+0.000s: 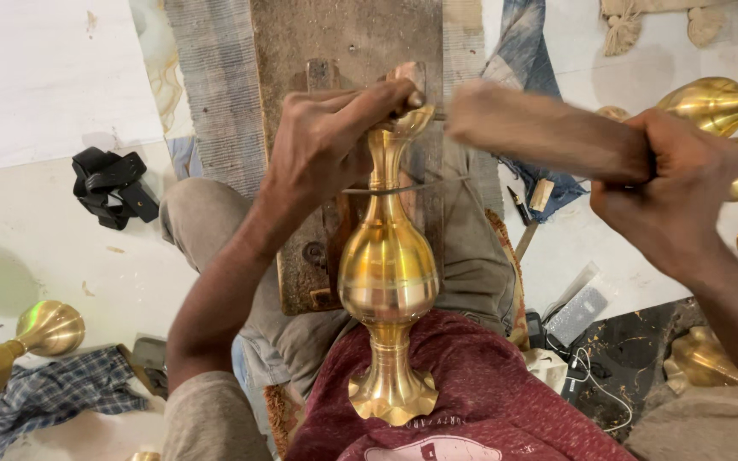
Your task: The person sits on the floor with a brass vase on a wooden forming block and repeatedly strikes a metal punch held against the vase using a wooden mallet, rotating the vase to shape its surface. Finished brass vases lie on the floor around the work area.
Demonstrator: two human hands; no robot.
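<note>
From the head view I see my left hand (335, 141) wrapped round the upper neck of a tall brass vase (388, 273), fingers (369, 98) curled shut over its top end where it presses against a worn wooden board (343, 51). The vase lies lengthwise away from me, its fluted foot resting against my dark red shirt (471, 401) and its round belly above my lap, between my knees. A thin flat ring sits round the neck just below my left hand.

My right hand (672, 192) is clenched tight on the handle end of a wooden mallet (540, 128), which is blurred and reaches leftward, its head close beside the top of the vase; I cannot tell whether it touches.

On the pale floor to my left lie a black strap (111, 183), a checked cloth (44, 397) and another brass piece with a round knob (44, 329). To my right more brass vessels (719, 102) lie beyond my hand, and a small grey phone (578, 314) with a white cable rests near my knee.
</note>
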